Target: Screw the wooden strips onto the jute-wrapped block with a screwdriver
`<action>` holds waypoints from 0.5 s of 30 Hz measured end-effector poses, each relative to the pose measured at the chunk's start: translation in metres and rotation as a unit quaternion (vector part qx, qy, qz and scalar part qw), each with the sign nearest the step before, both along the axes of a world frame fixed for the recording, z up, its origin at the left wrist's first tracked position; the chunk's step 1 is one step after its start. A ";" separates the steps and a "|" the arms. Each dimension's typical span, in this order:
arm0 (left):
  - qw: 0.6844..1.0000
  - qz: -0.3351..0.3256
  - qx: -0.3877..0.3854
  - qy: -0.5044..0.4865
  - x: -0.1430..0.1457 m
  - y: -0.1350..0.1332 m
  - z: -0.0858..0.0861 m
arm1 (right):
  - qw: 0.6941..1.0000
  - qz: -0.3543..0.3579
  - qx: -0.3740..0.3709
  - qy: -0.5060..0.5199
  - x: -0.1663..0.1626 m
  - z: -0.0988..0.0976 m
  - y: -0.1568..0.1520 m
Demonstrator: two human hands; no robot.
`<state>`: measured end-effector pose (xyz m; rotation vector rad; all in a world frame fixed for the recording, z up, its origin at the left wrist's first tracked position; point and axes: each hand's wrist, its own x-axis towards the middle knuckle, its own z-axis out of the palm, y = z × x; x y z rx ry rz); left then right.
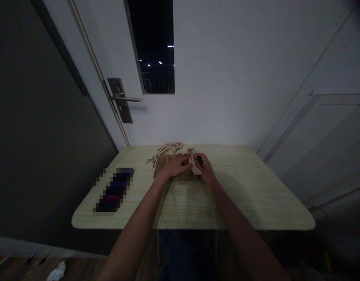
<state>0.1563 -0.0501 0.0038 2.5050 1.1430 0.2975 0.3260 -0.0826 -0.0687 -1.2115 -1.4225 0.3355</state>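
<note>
My left hand [177, 165] lies with fingers stretched out on a flat brown slab [186, 177], which looks like wood or cork. Its fingertips touch a pale wooden piece [194, 166] standing at the slab's right side. Closed around a small black object [200, 160], my right hand [205, 168] is against the right side of the pale piece. The black object looks like a tool's handle, but most of it is covered by the fingers. Curved pale wooden parts [170, 147] lie behind my left hand. Small thin metal pieces [152, 160], perhaps screws, are left of the slab.
The work is on a light wood-grain table [244, 203] against a white door [215, 78] with a metal handle [125, 99]. A dark, blurred-out flat object [114, 191] lies on the table's left side. White crumpled material [57, 271] is on the floor.
</note>
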 end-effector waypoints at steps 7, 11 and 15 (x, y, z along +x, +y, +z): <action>0.998 0.015 0.029 -0.055 -0.003 -0.007 -0.004 | 1.000 -0.007 -0.006 0.006 -0.001 0.001 -0.001; 0.997 0.020 0.036 -0.071 -0.004 -0.008 -0.005 | 1.000 -0.007 0.001 0.008 -0.001 -0.001 0.000; 0.998 0.022 0.027 -0.061 -0.003 -0.007 -0.005 | 1.000 -0.011 0.002 0.015 -0.002 0.000 0.000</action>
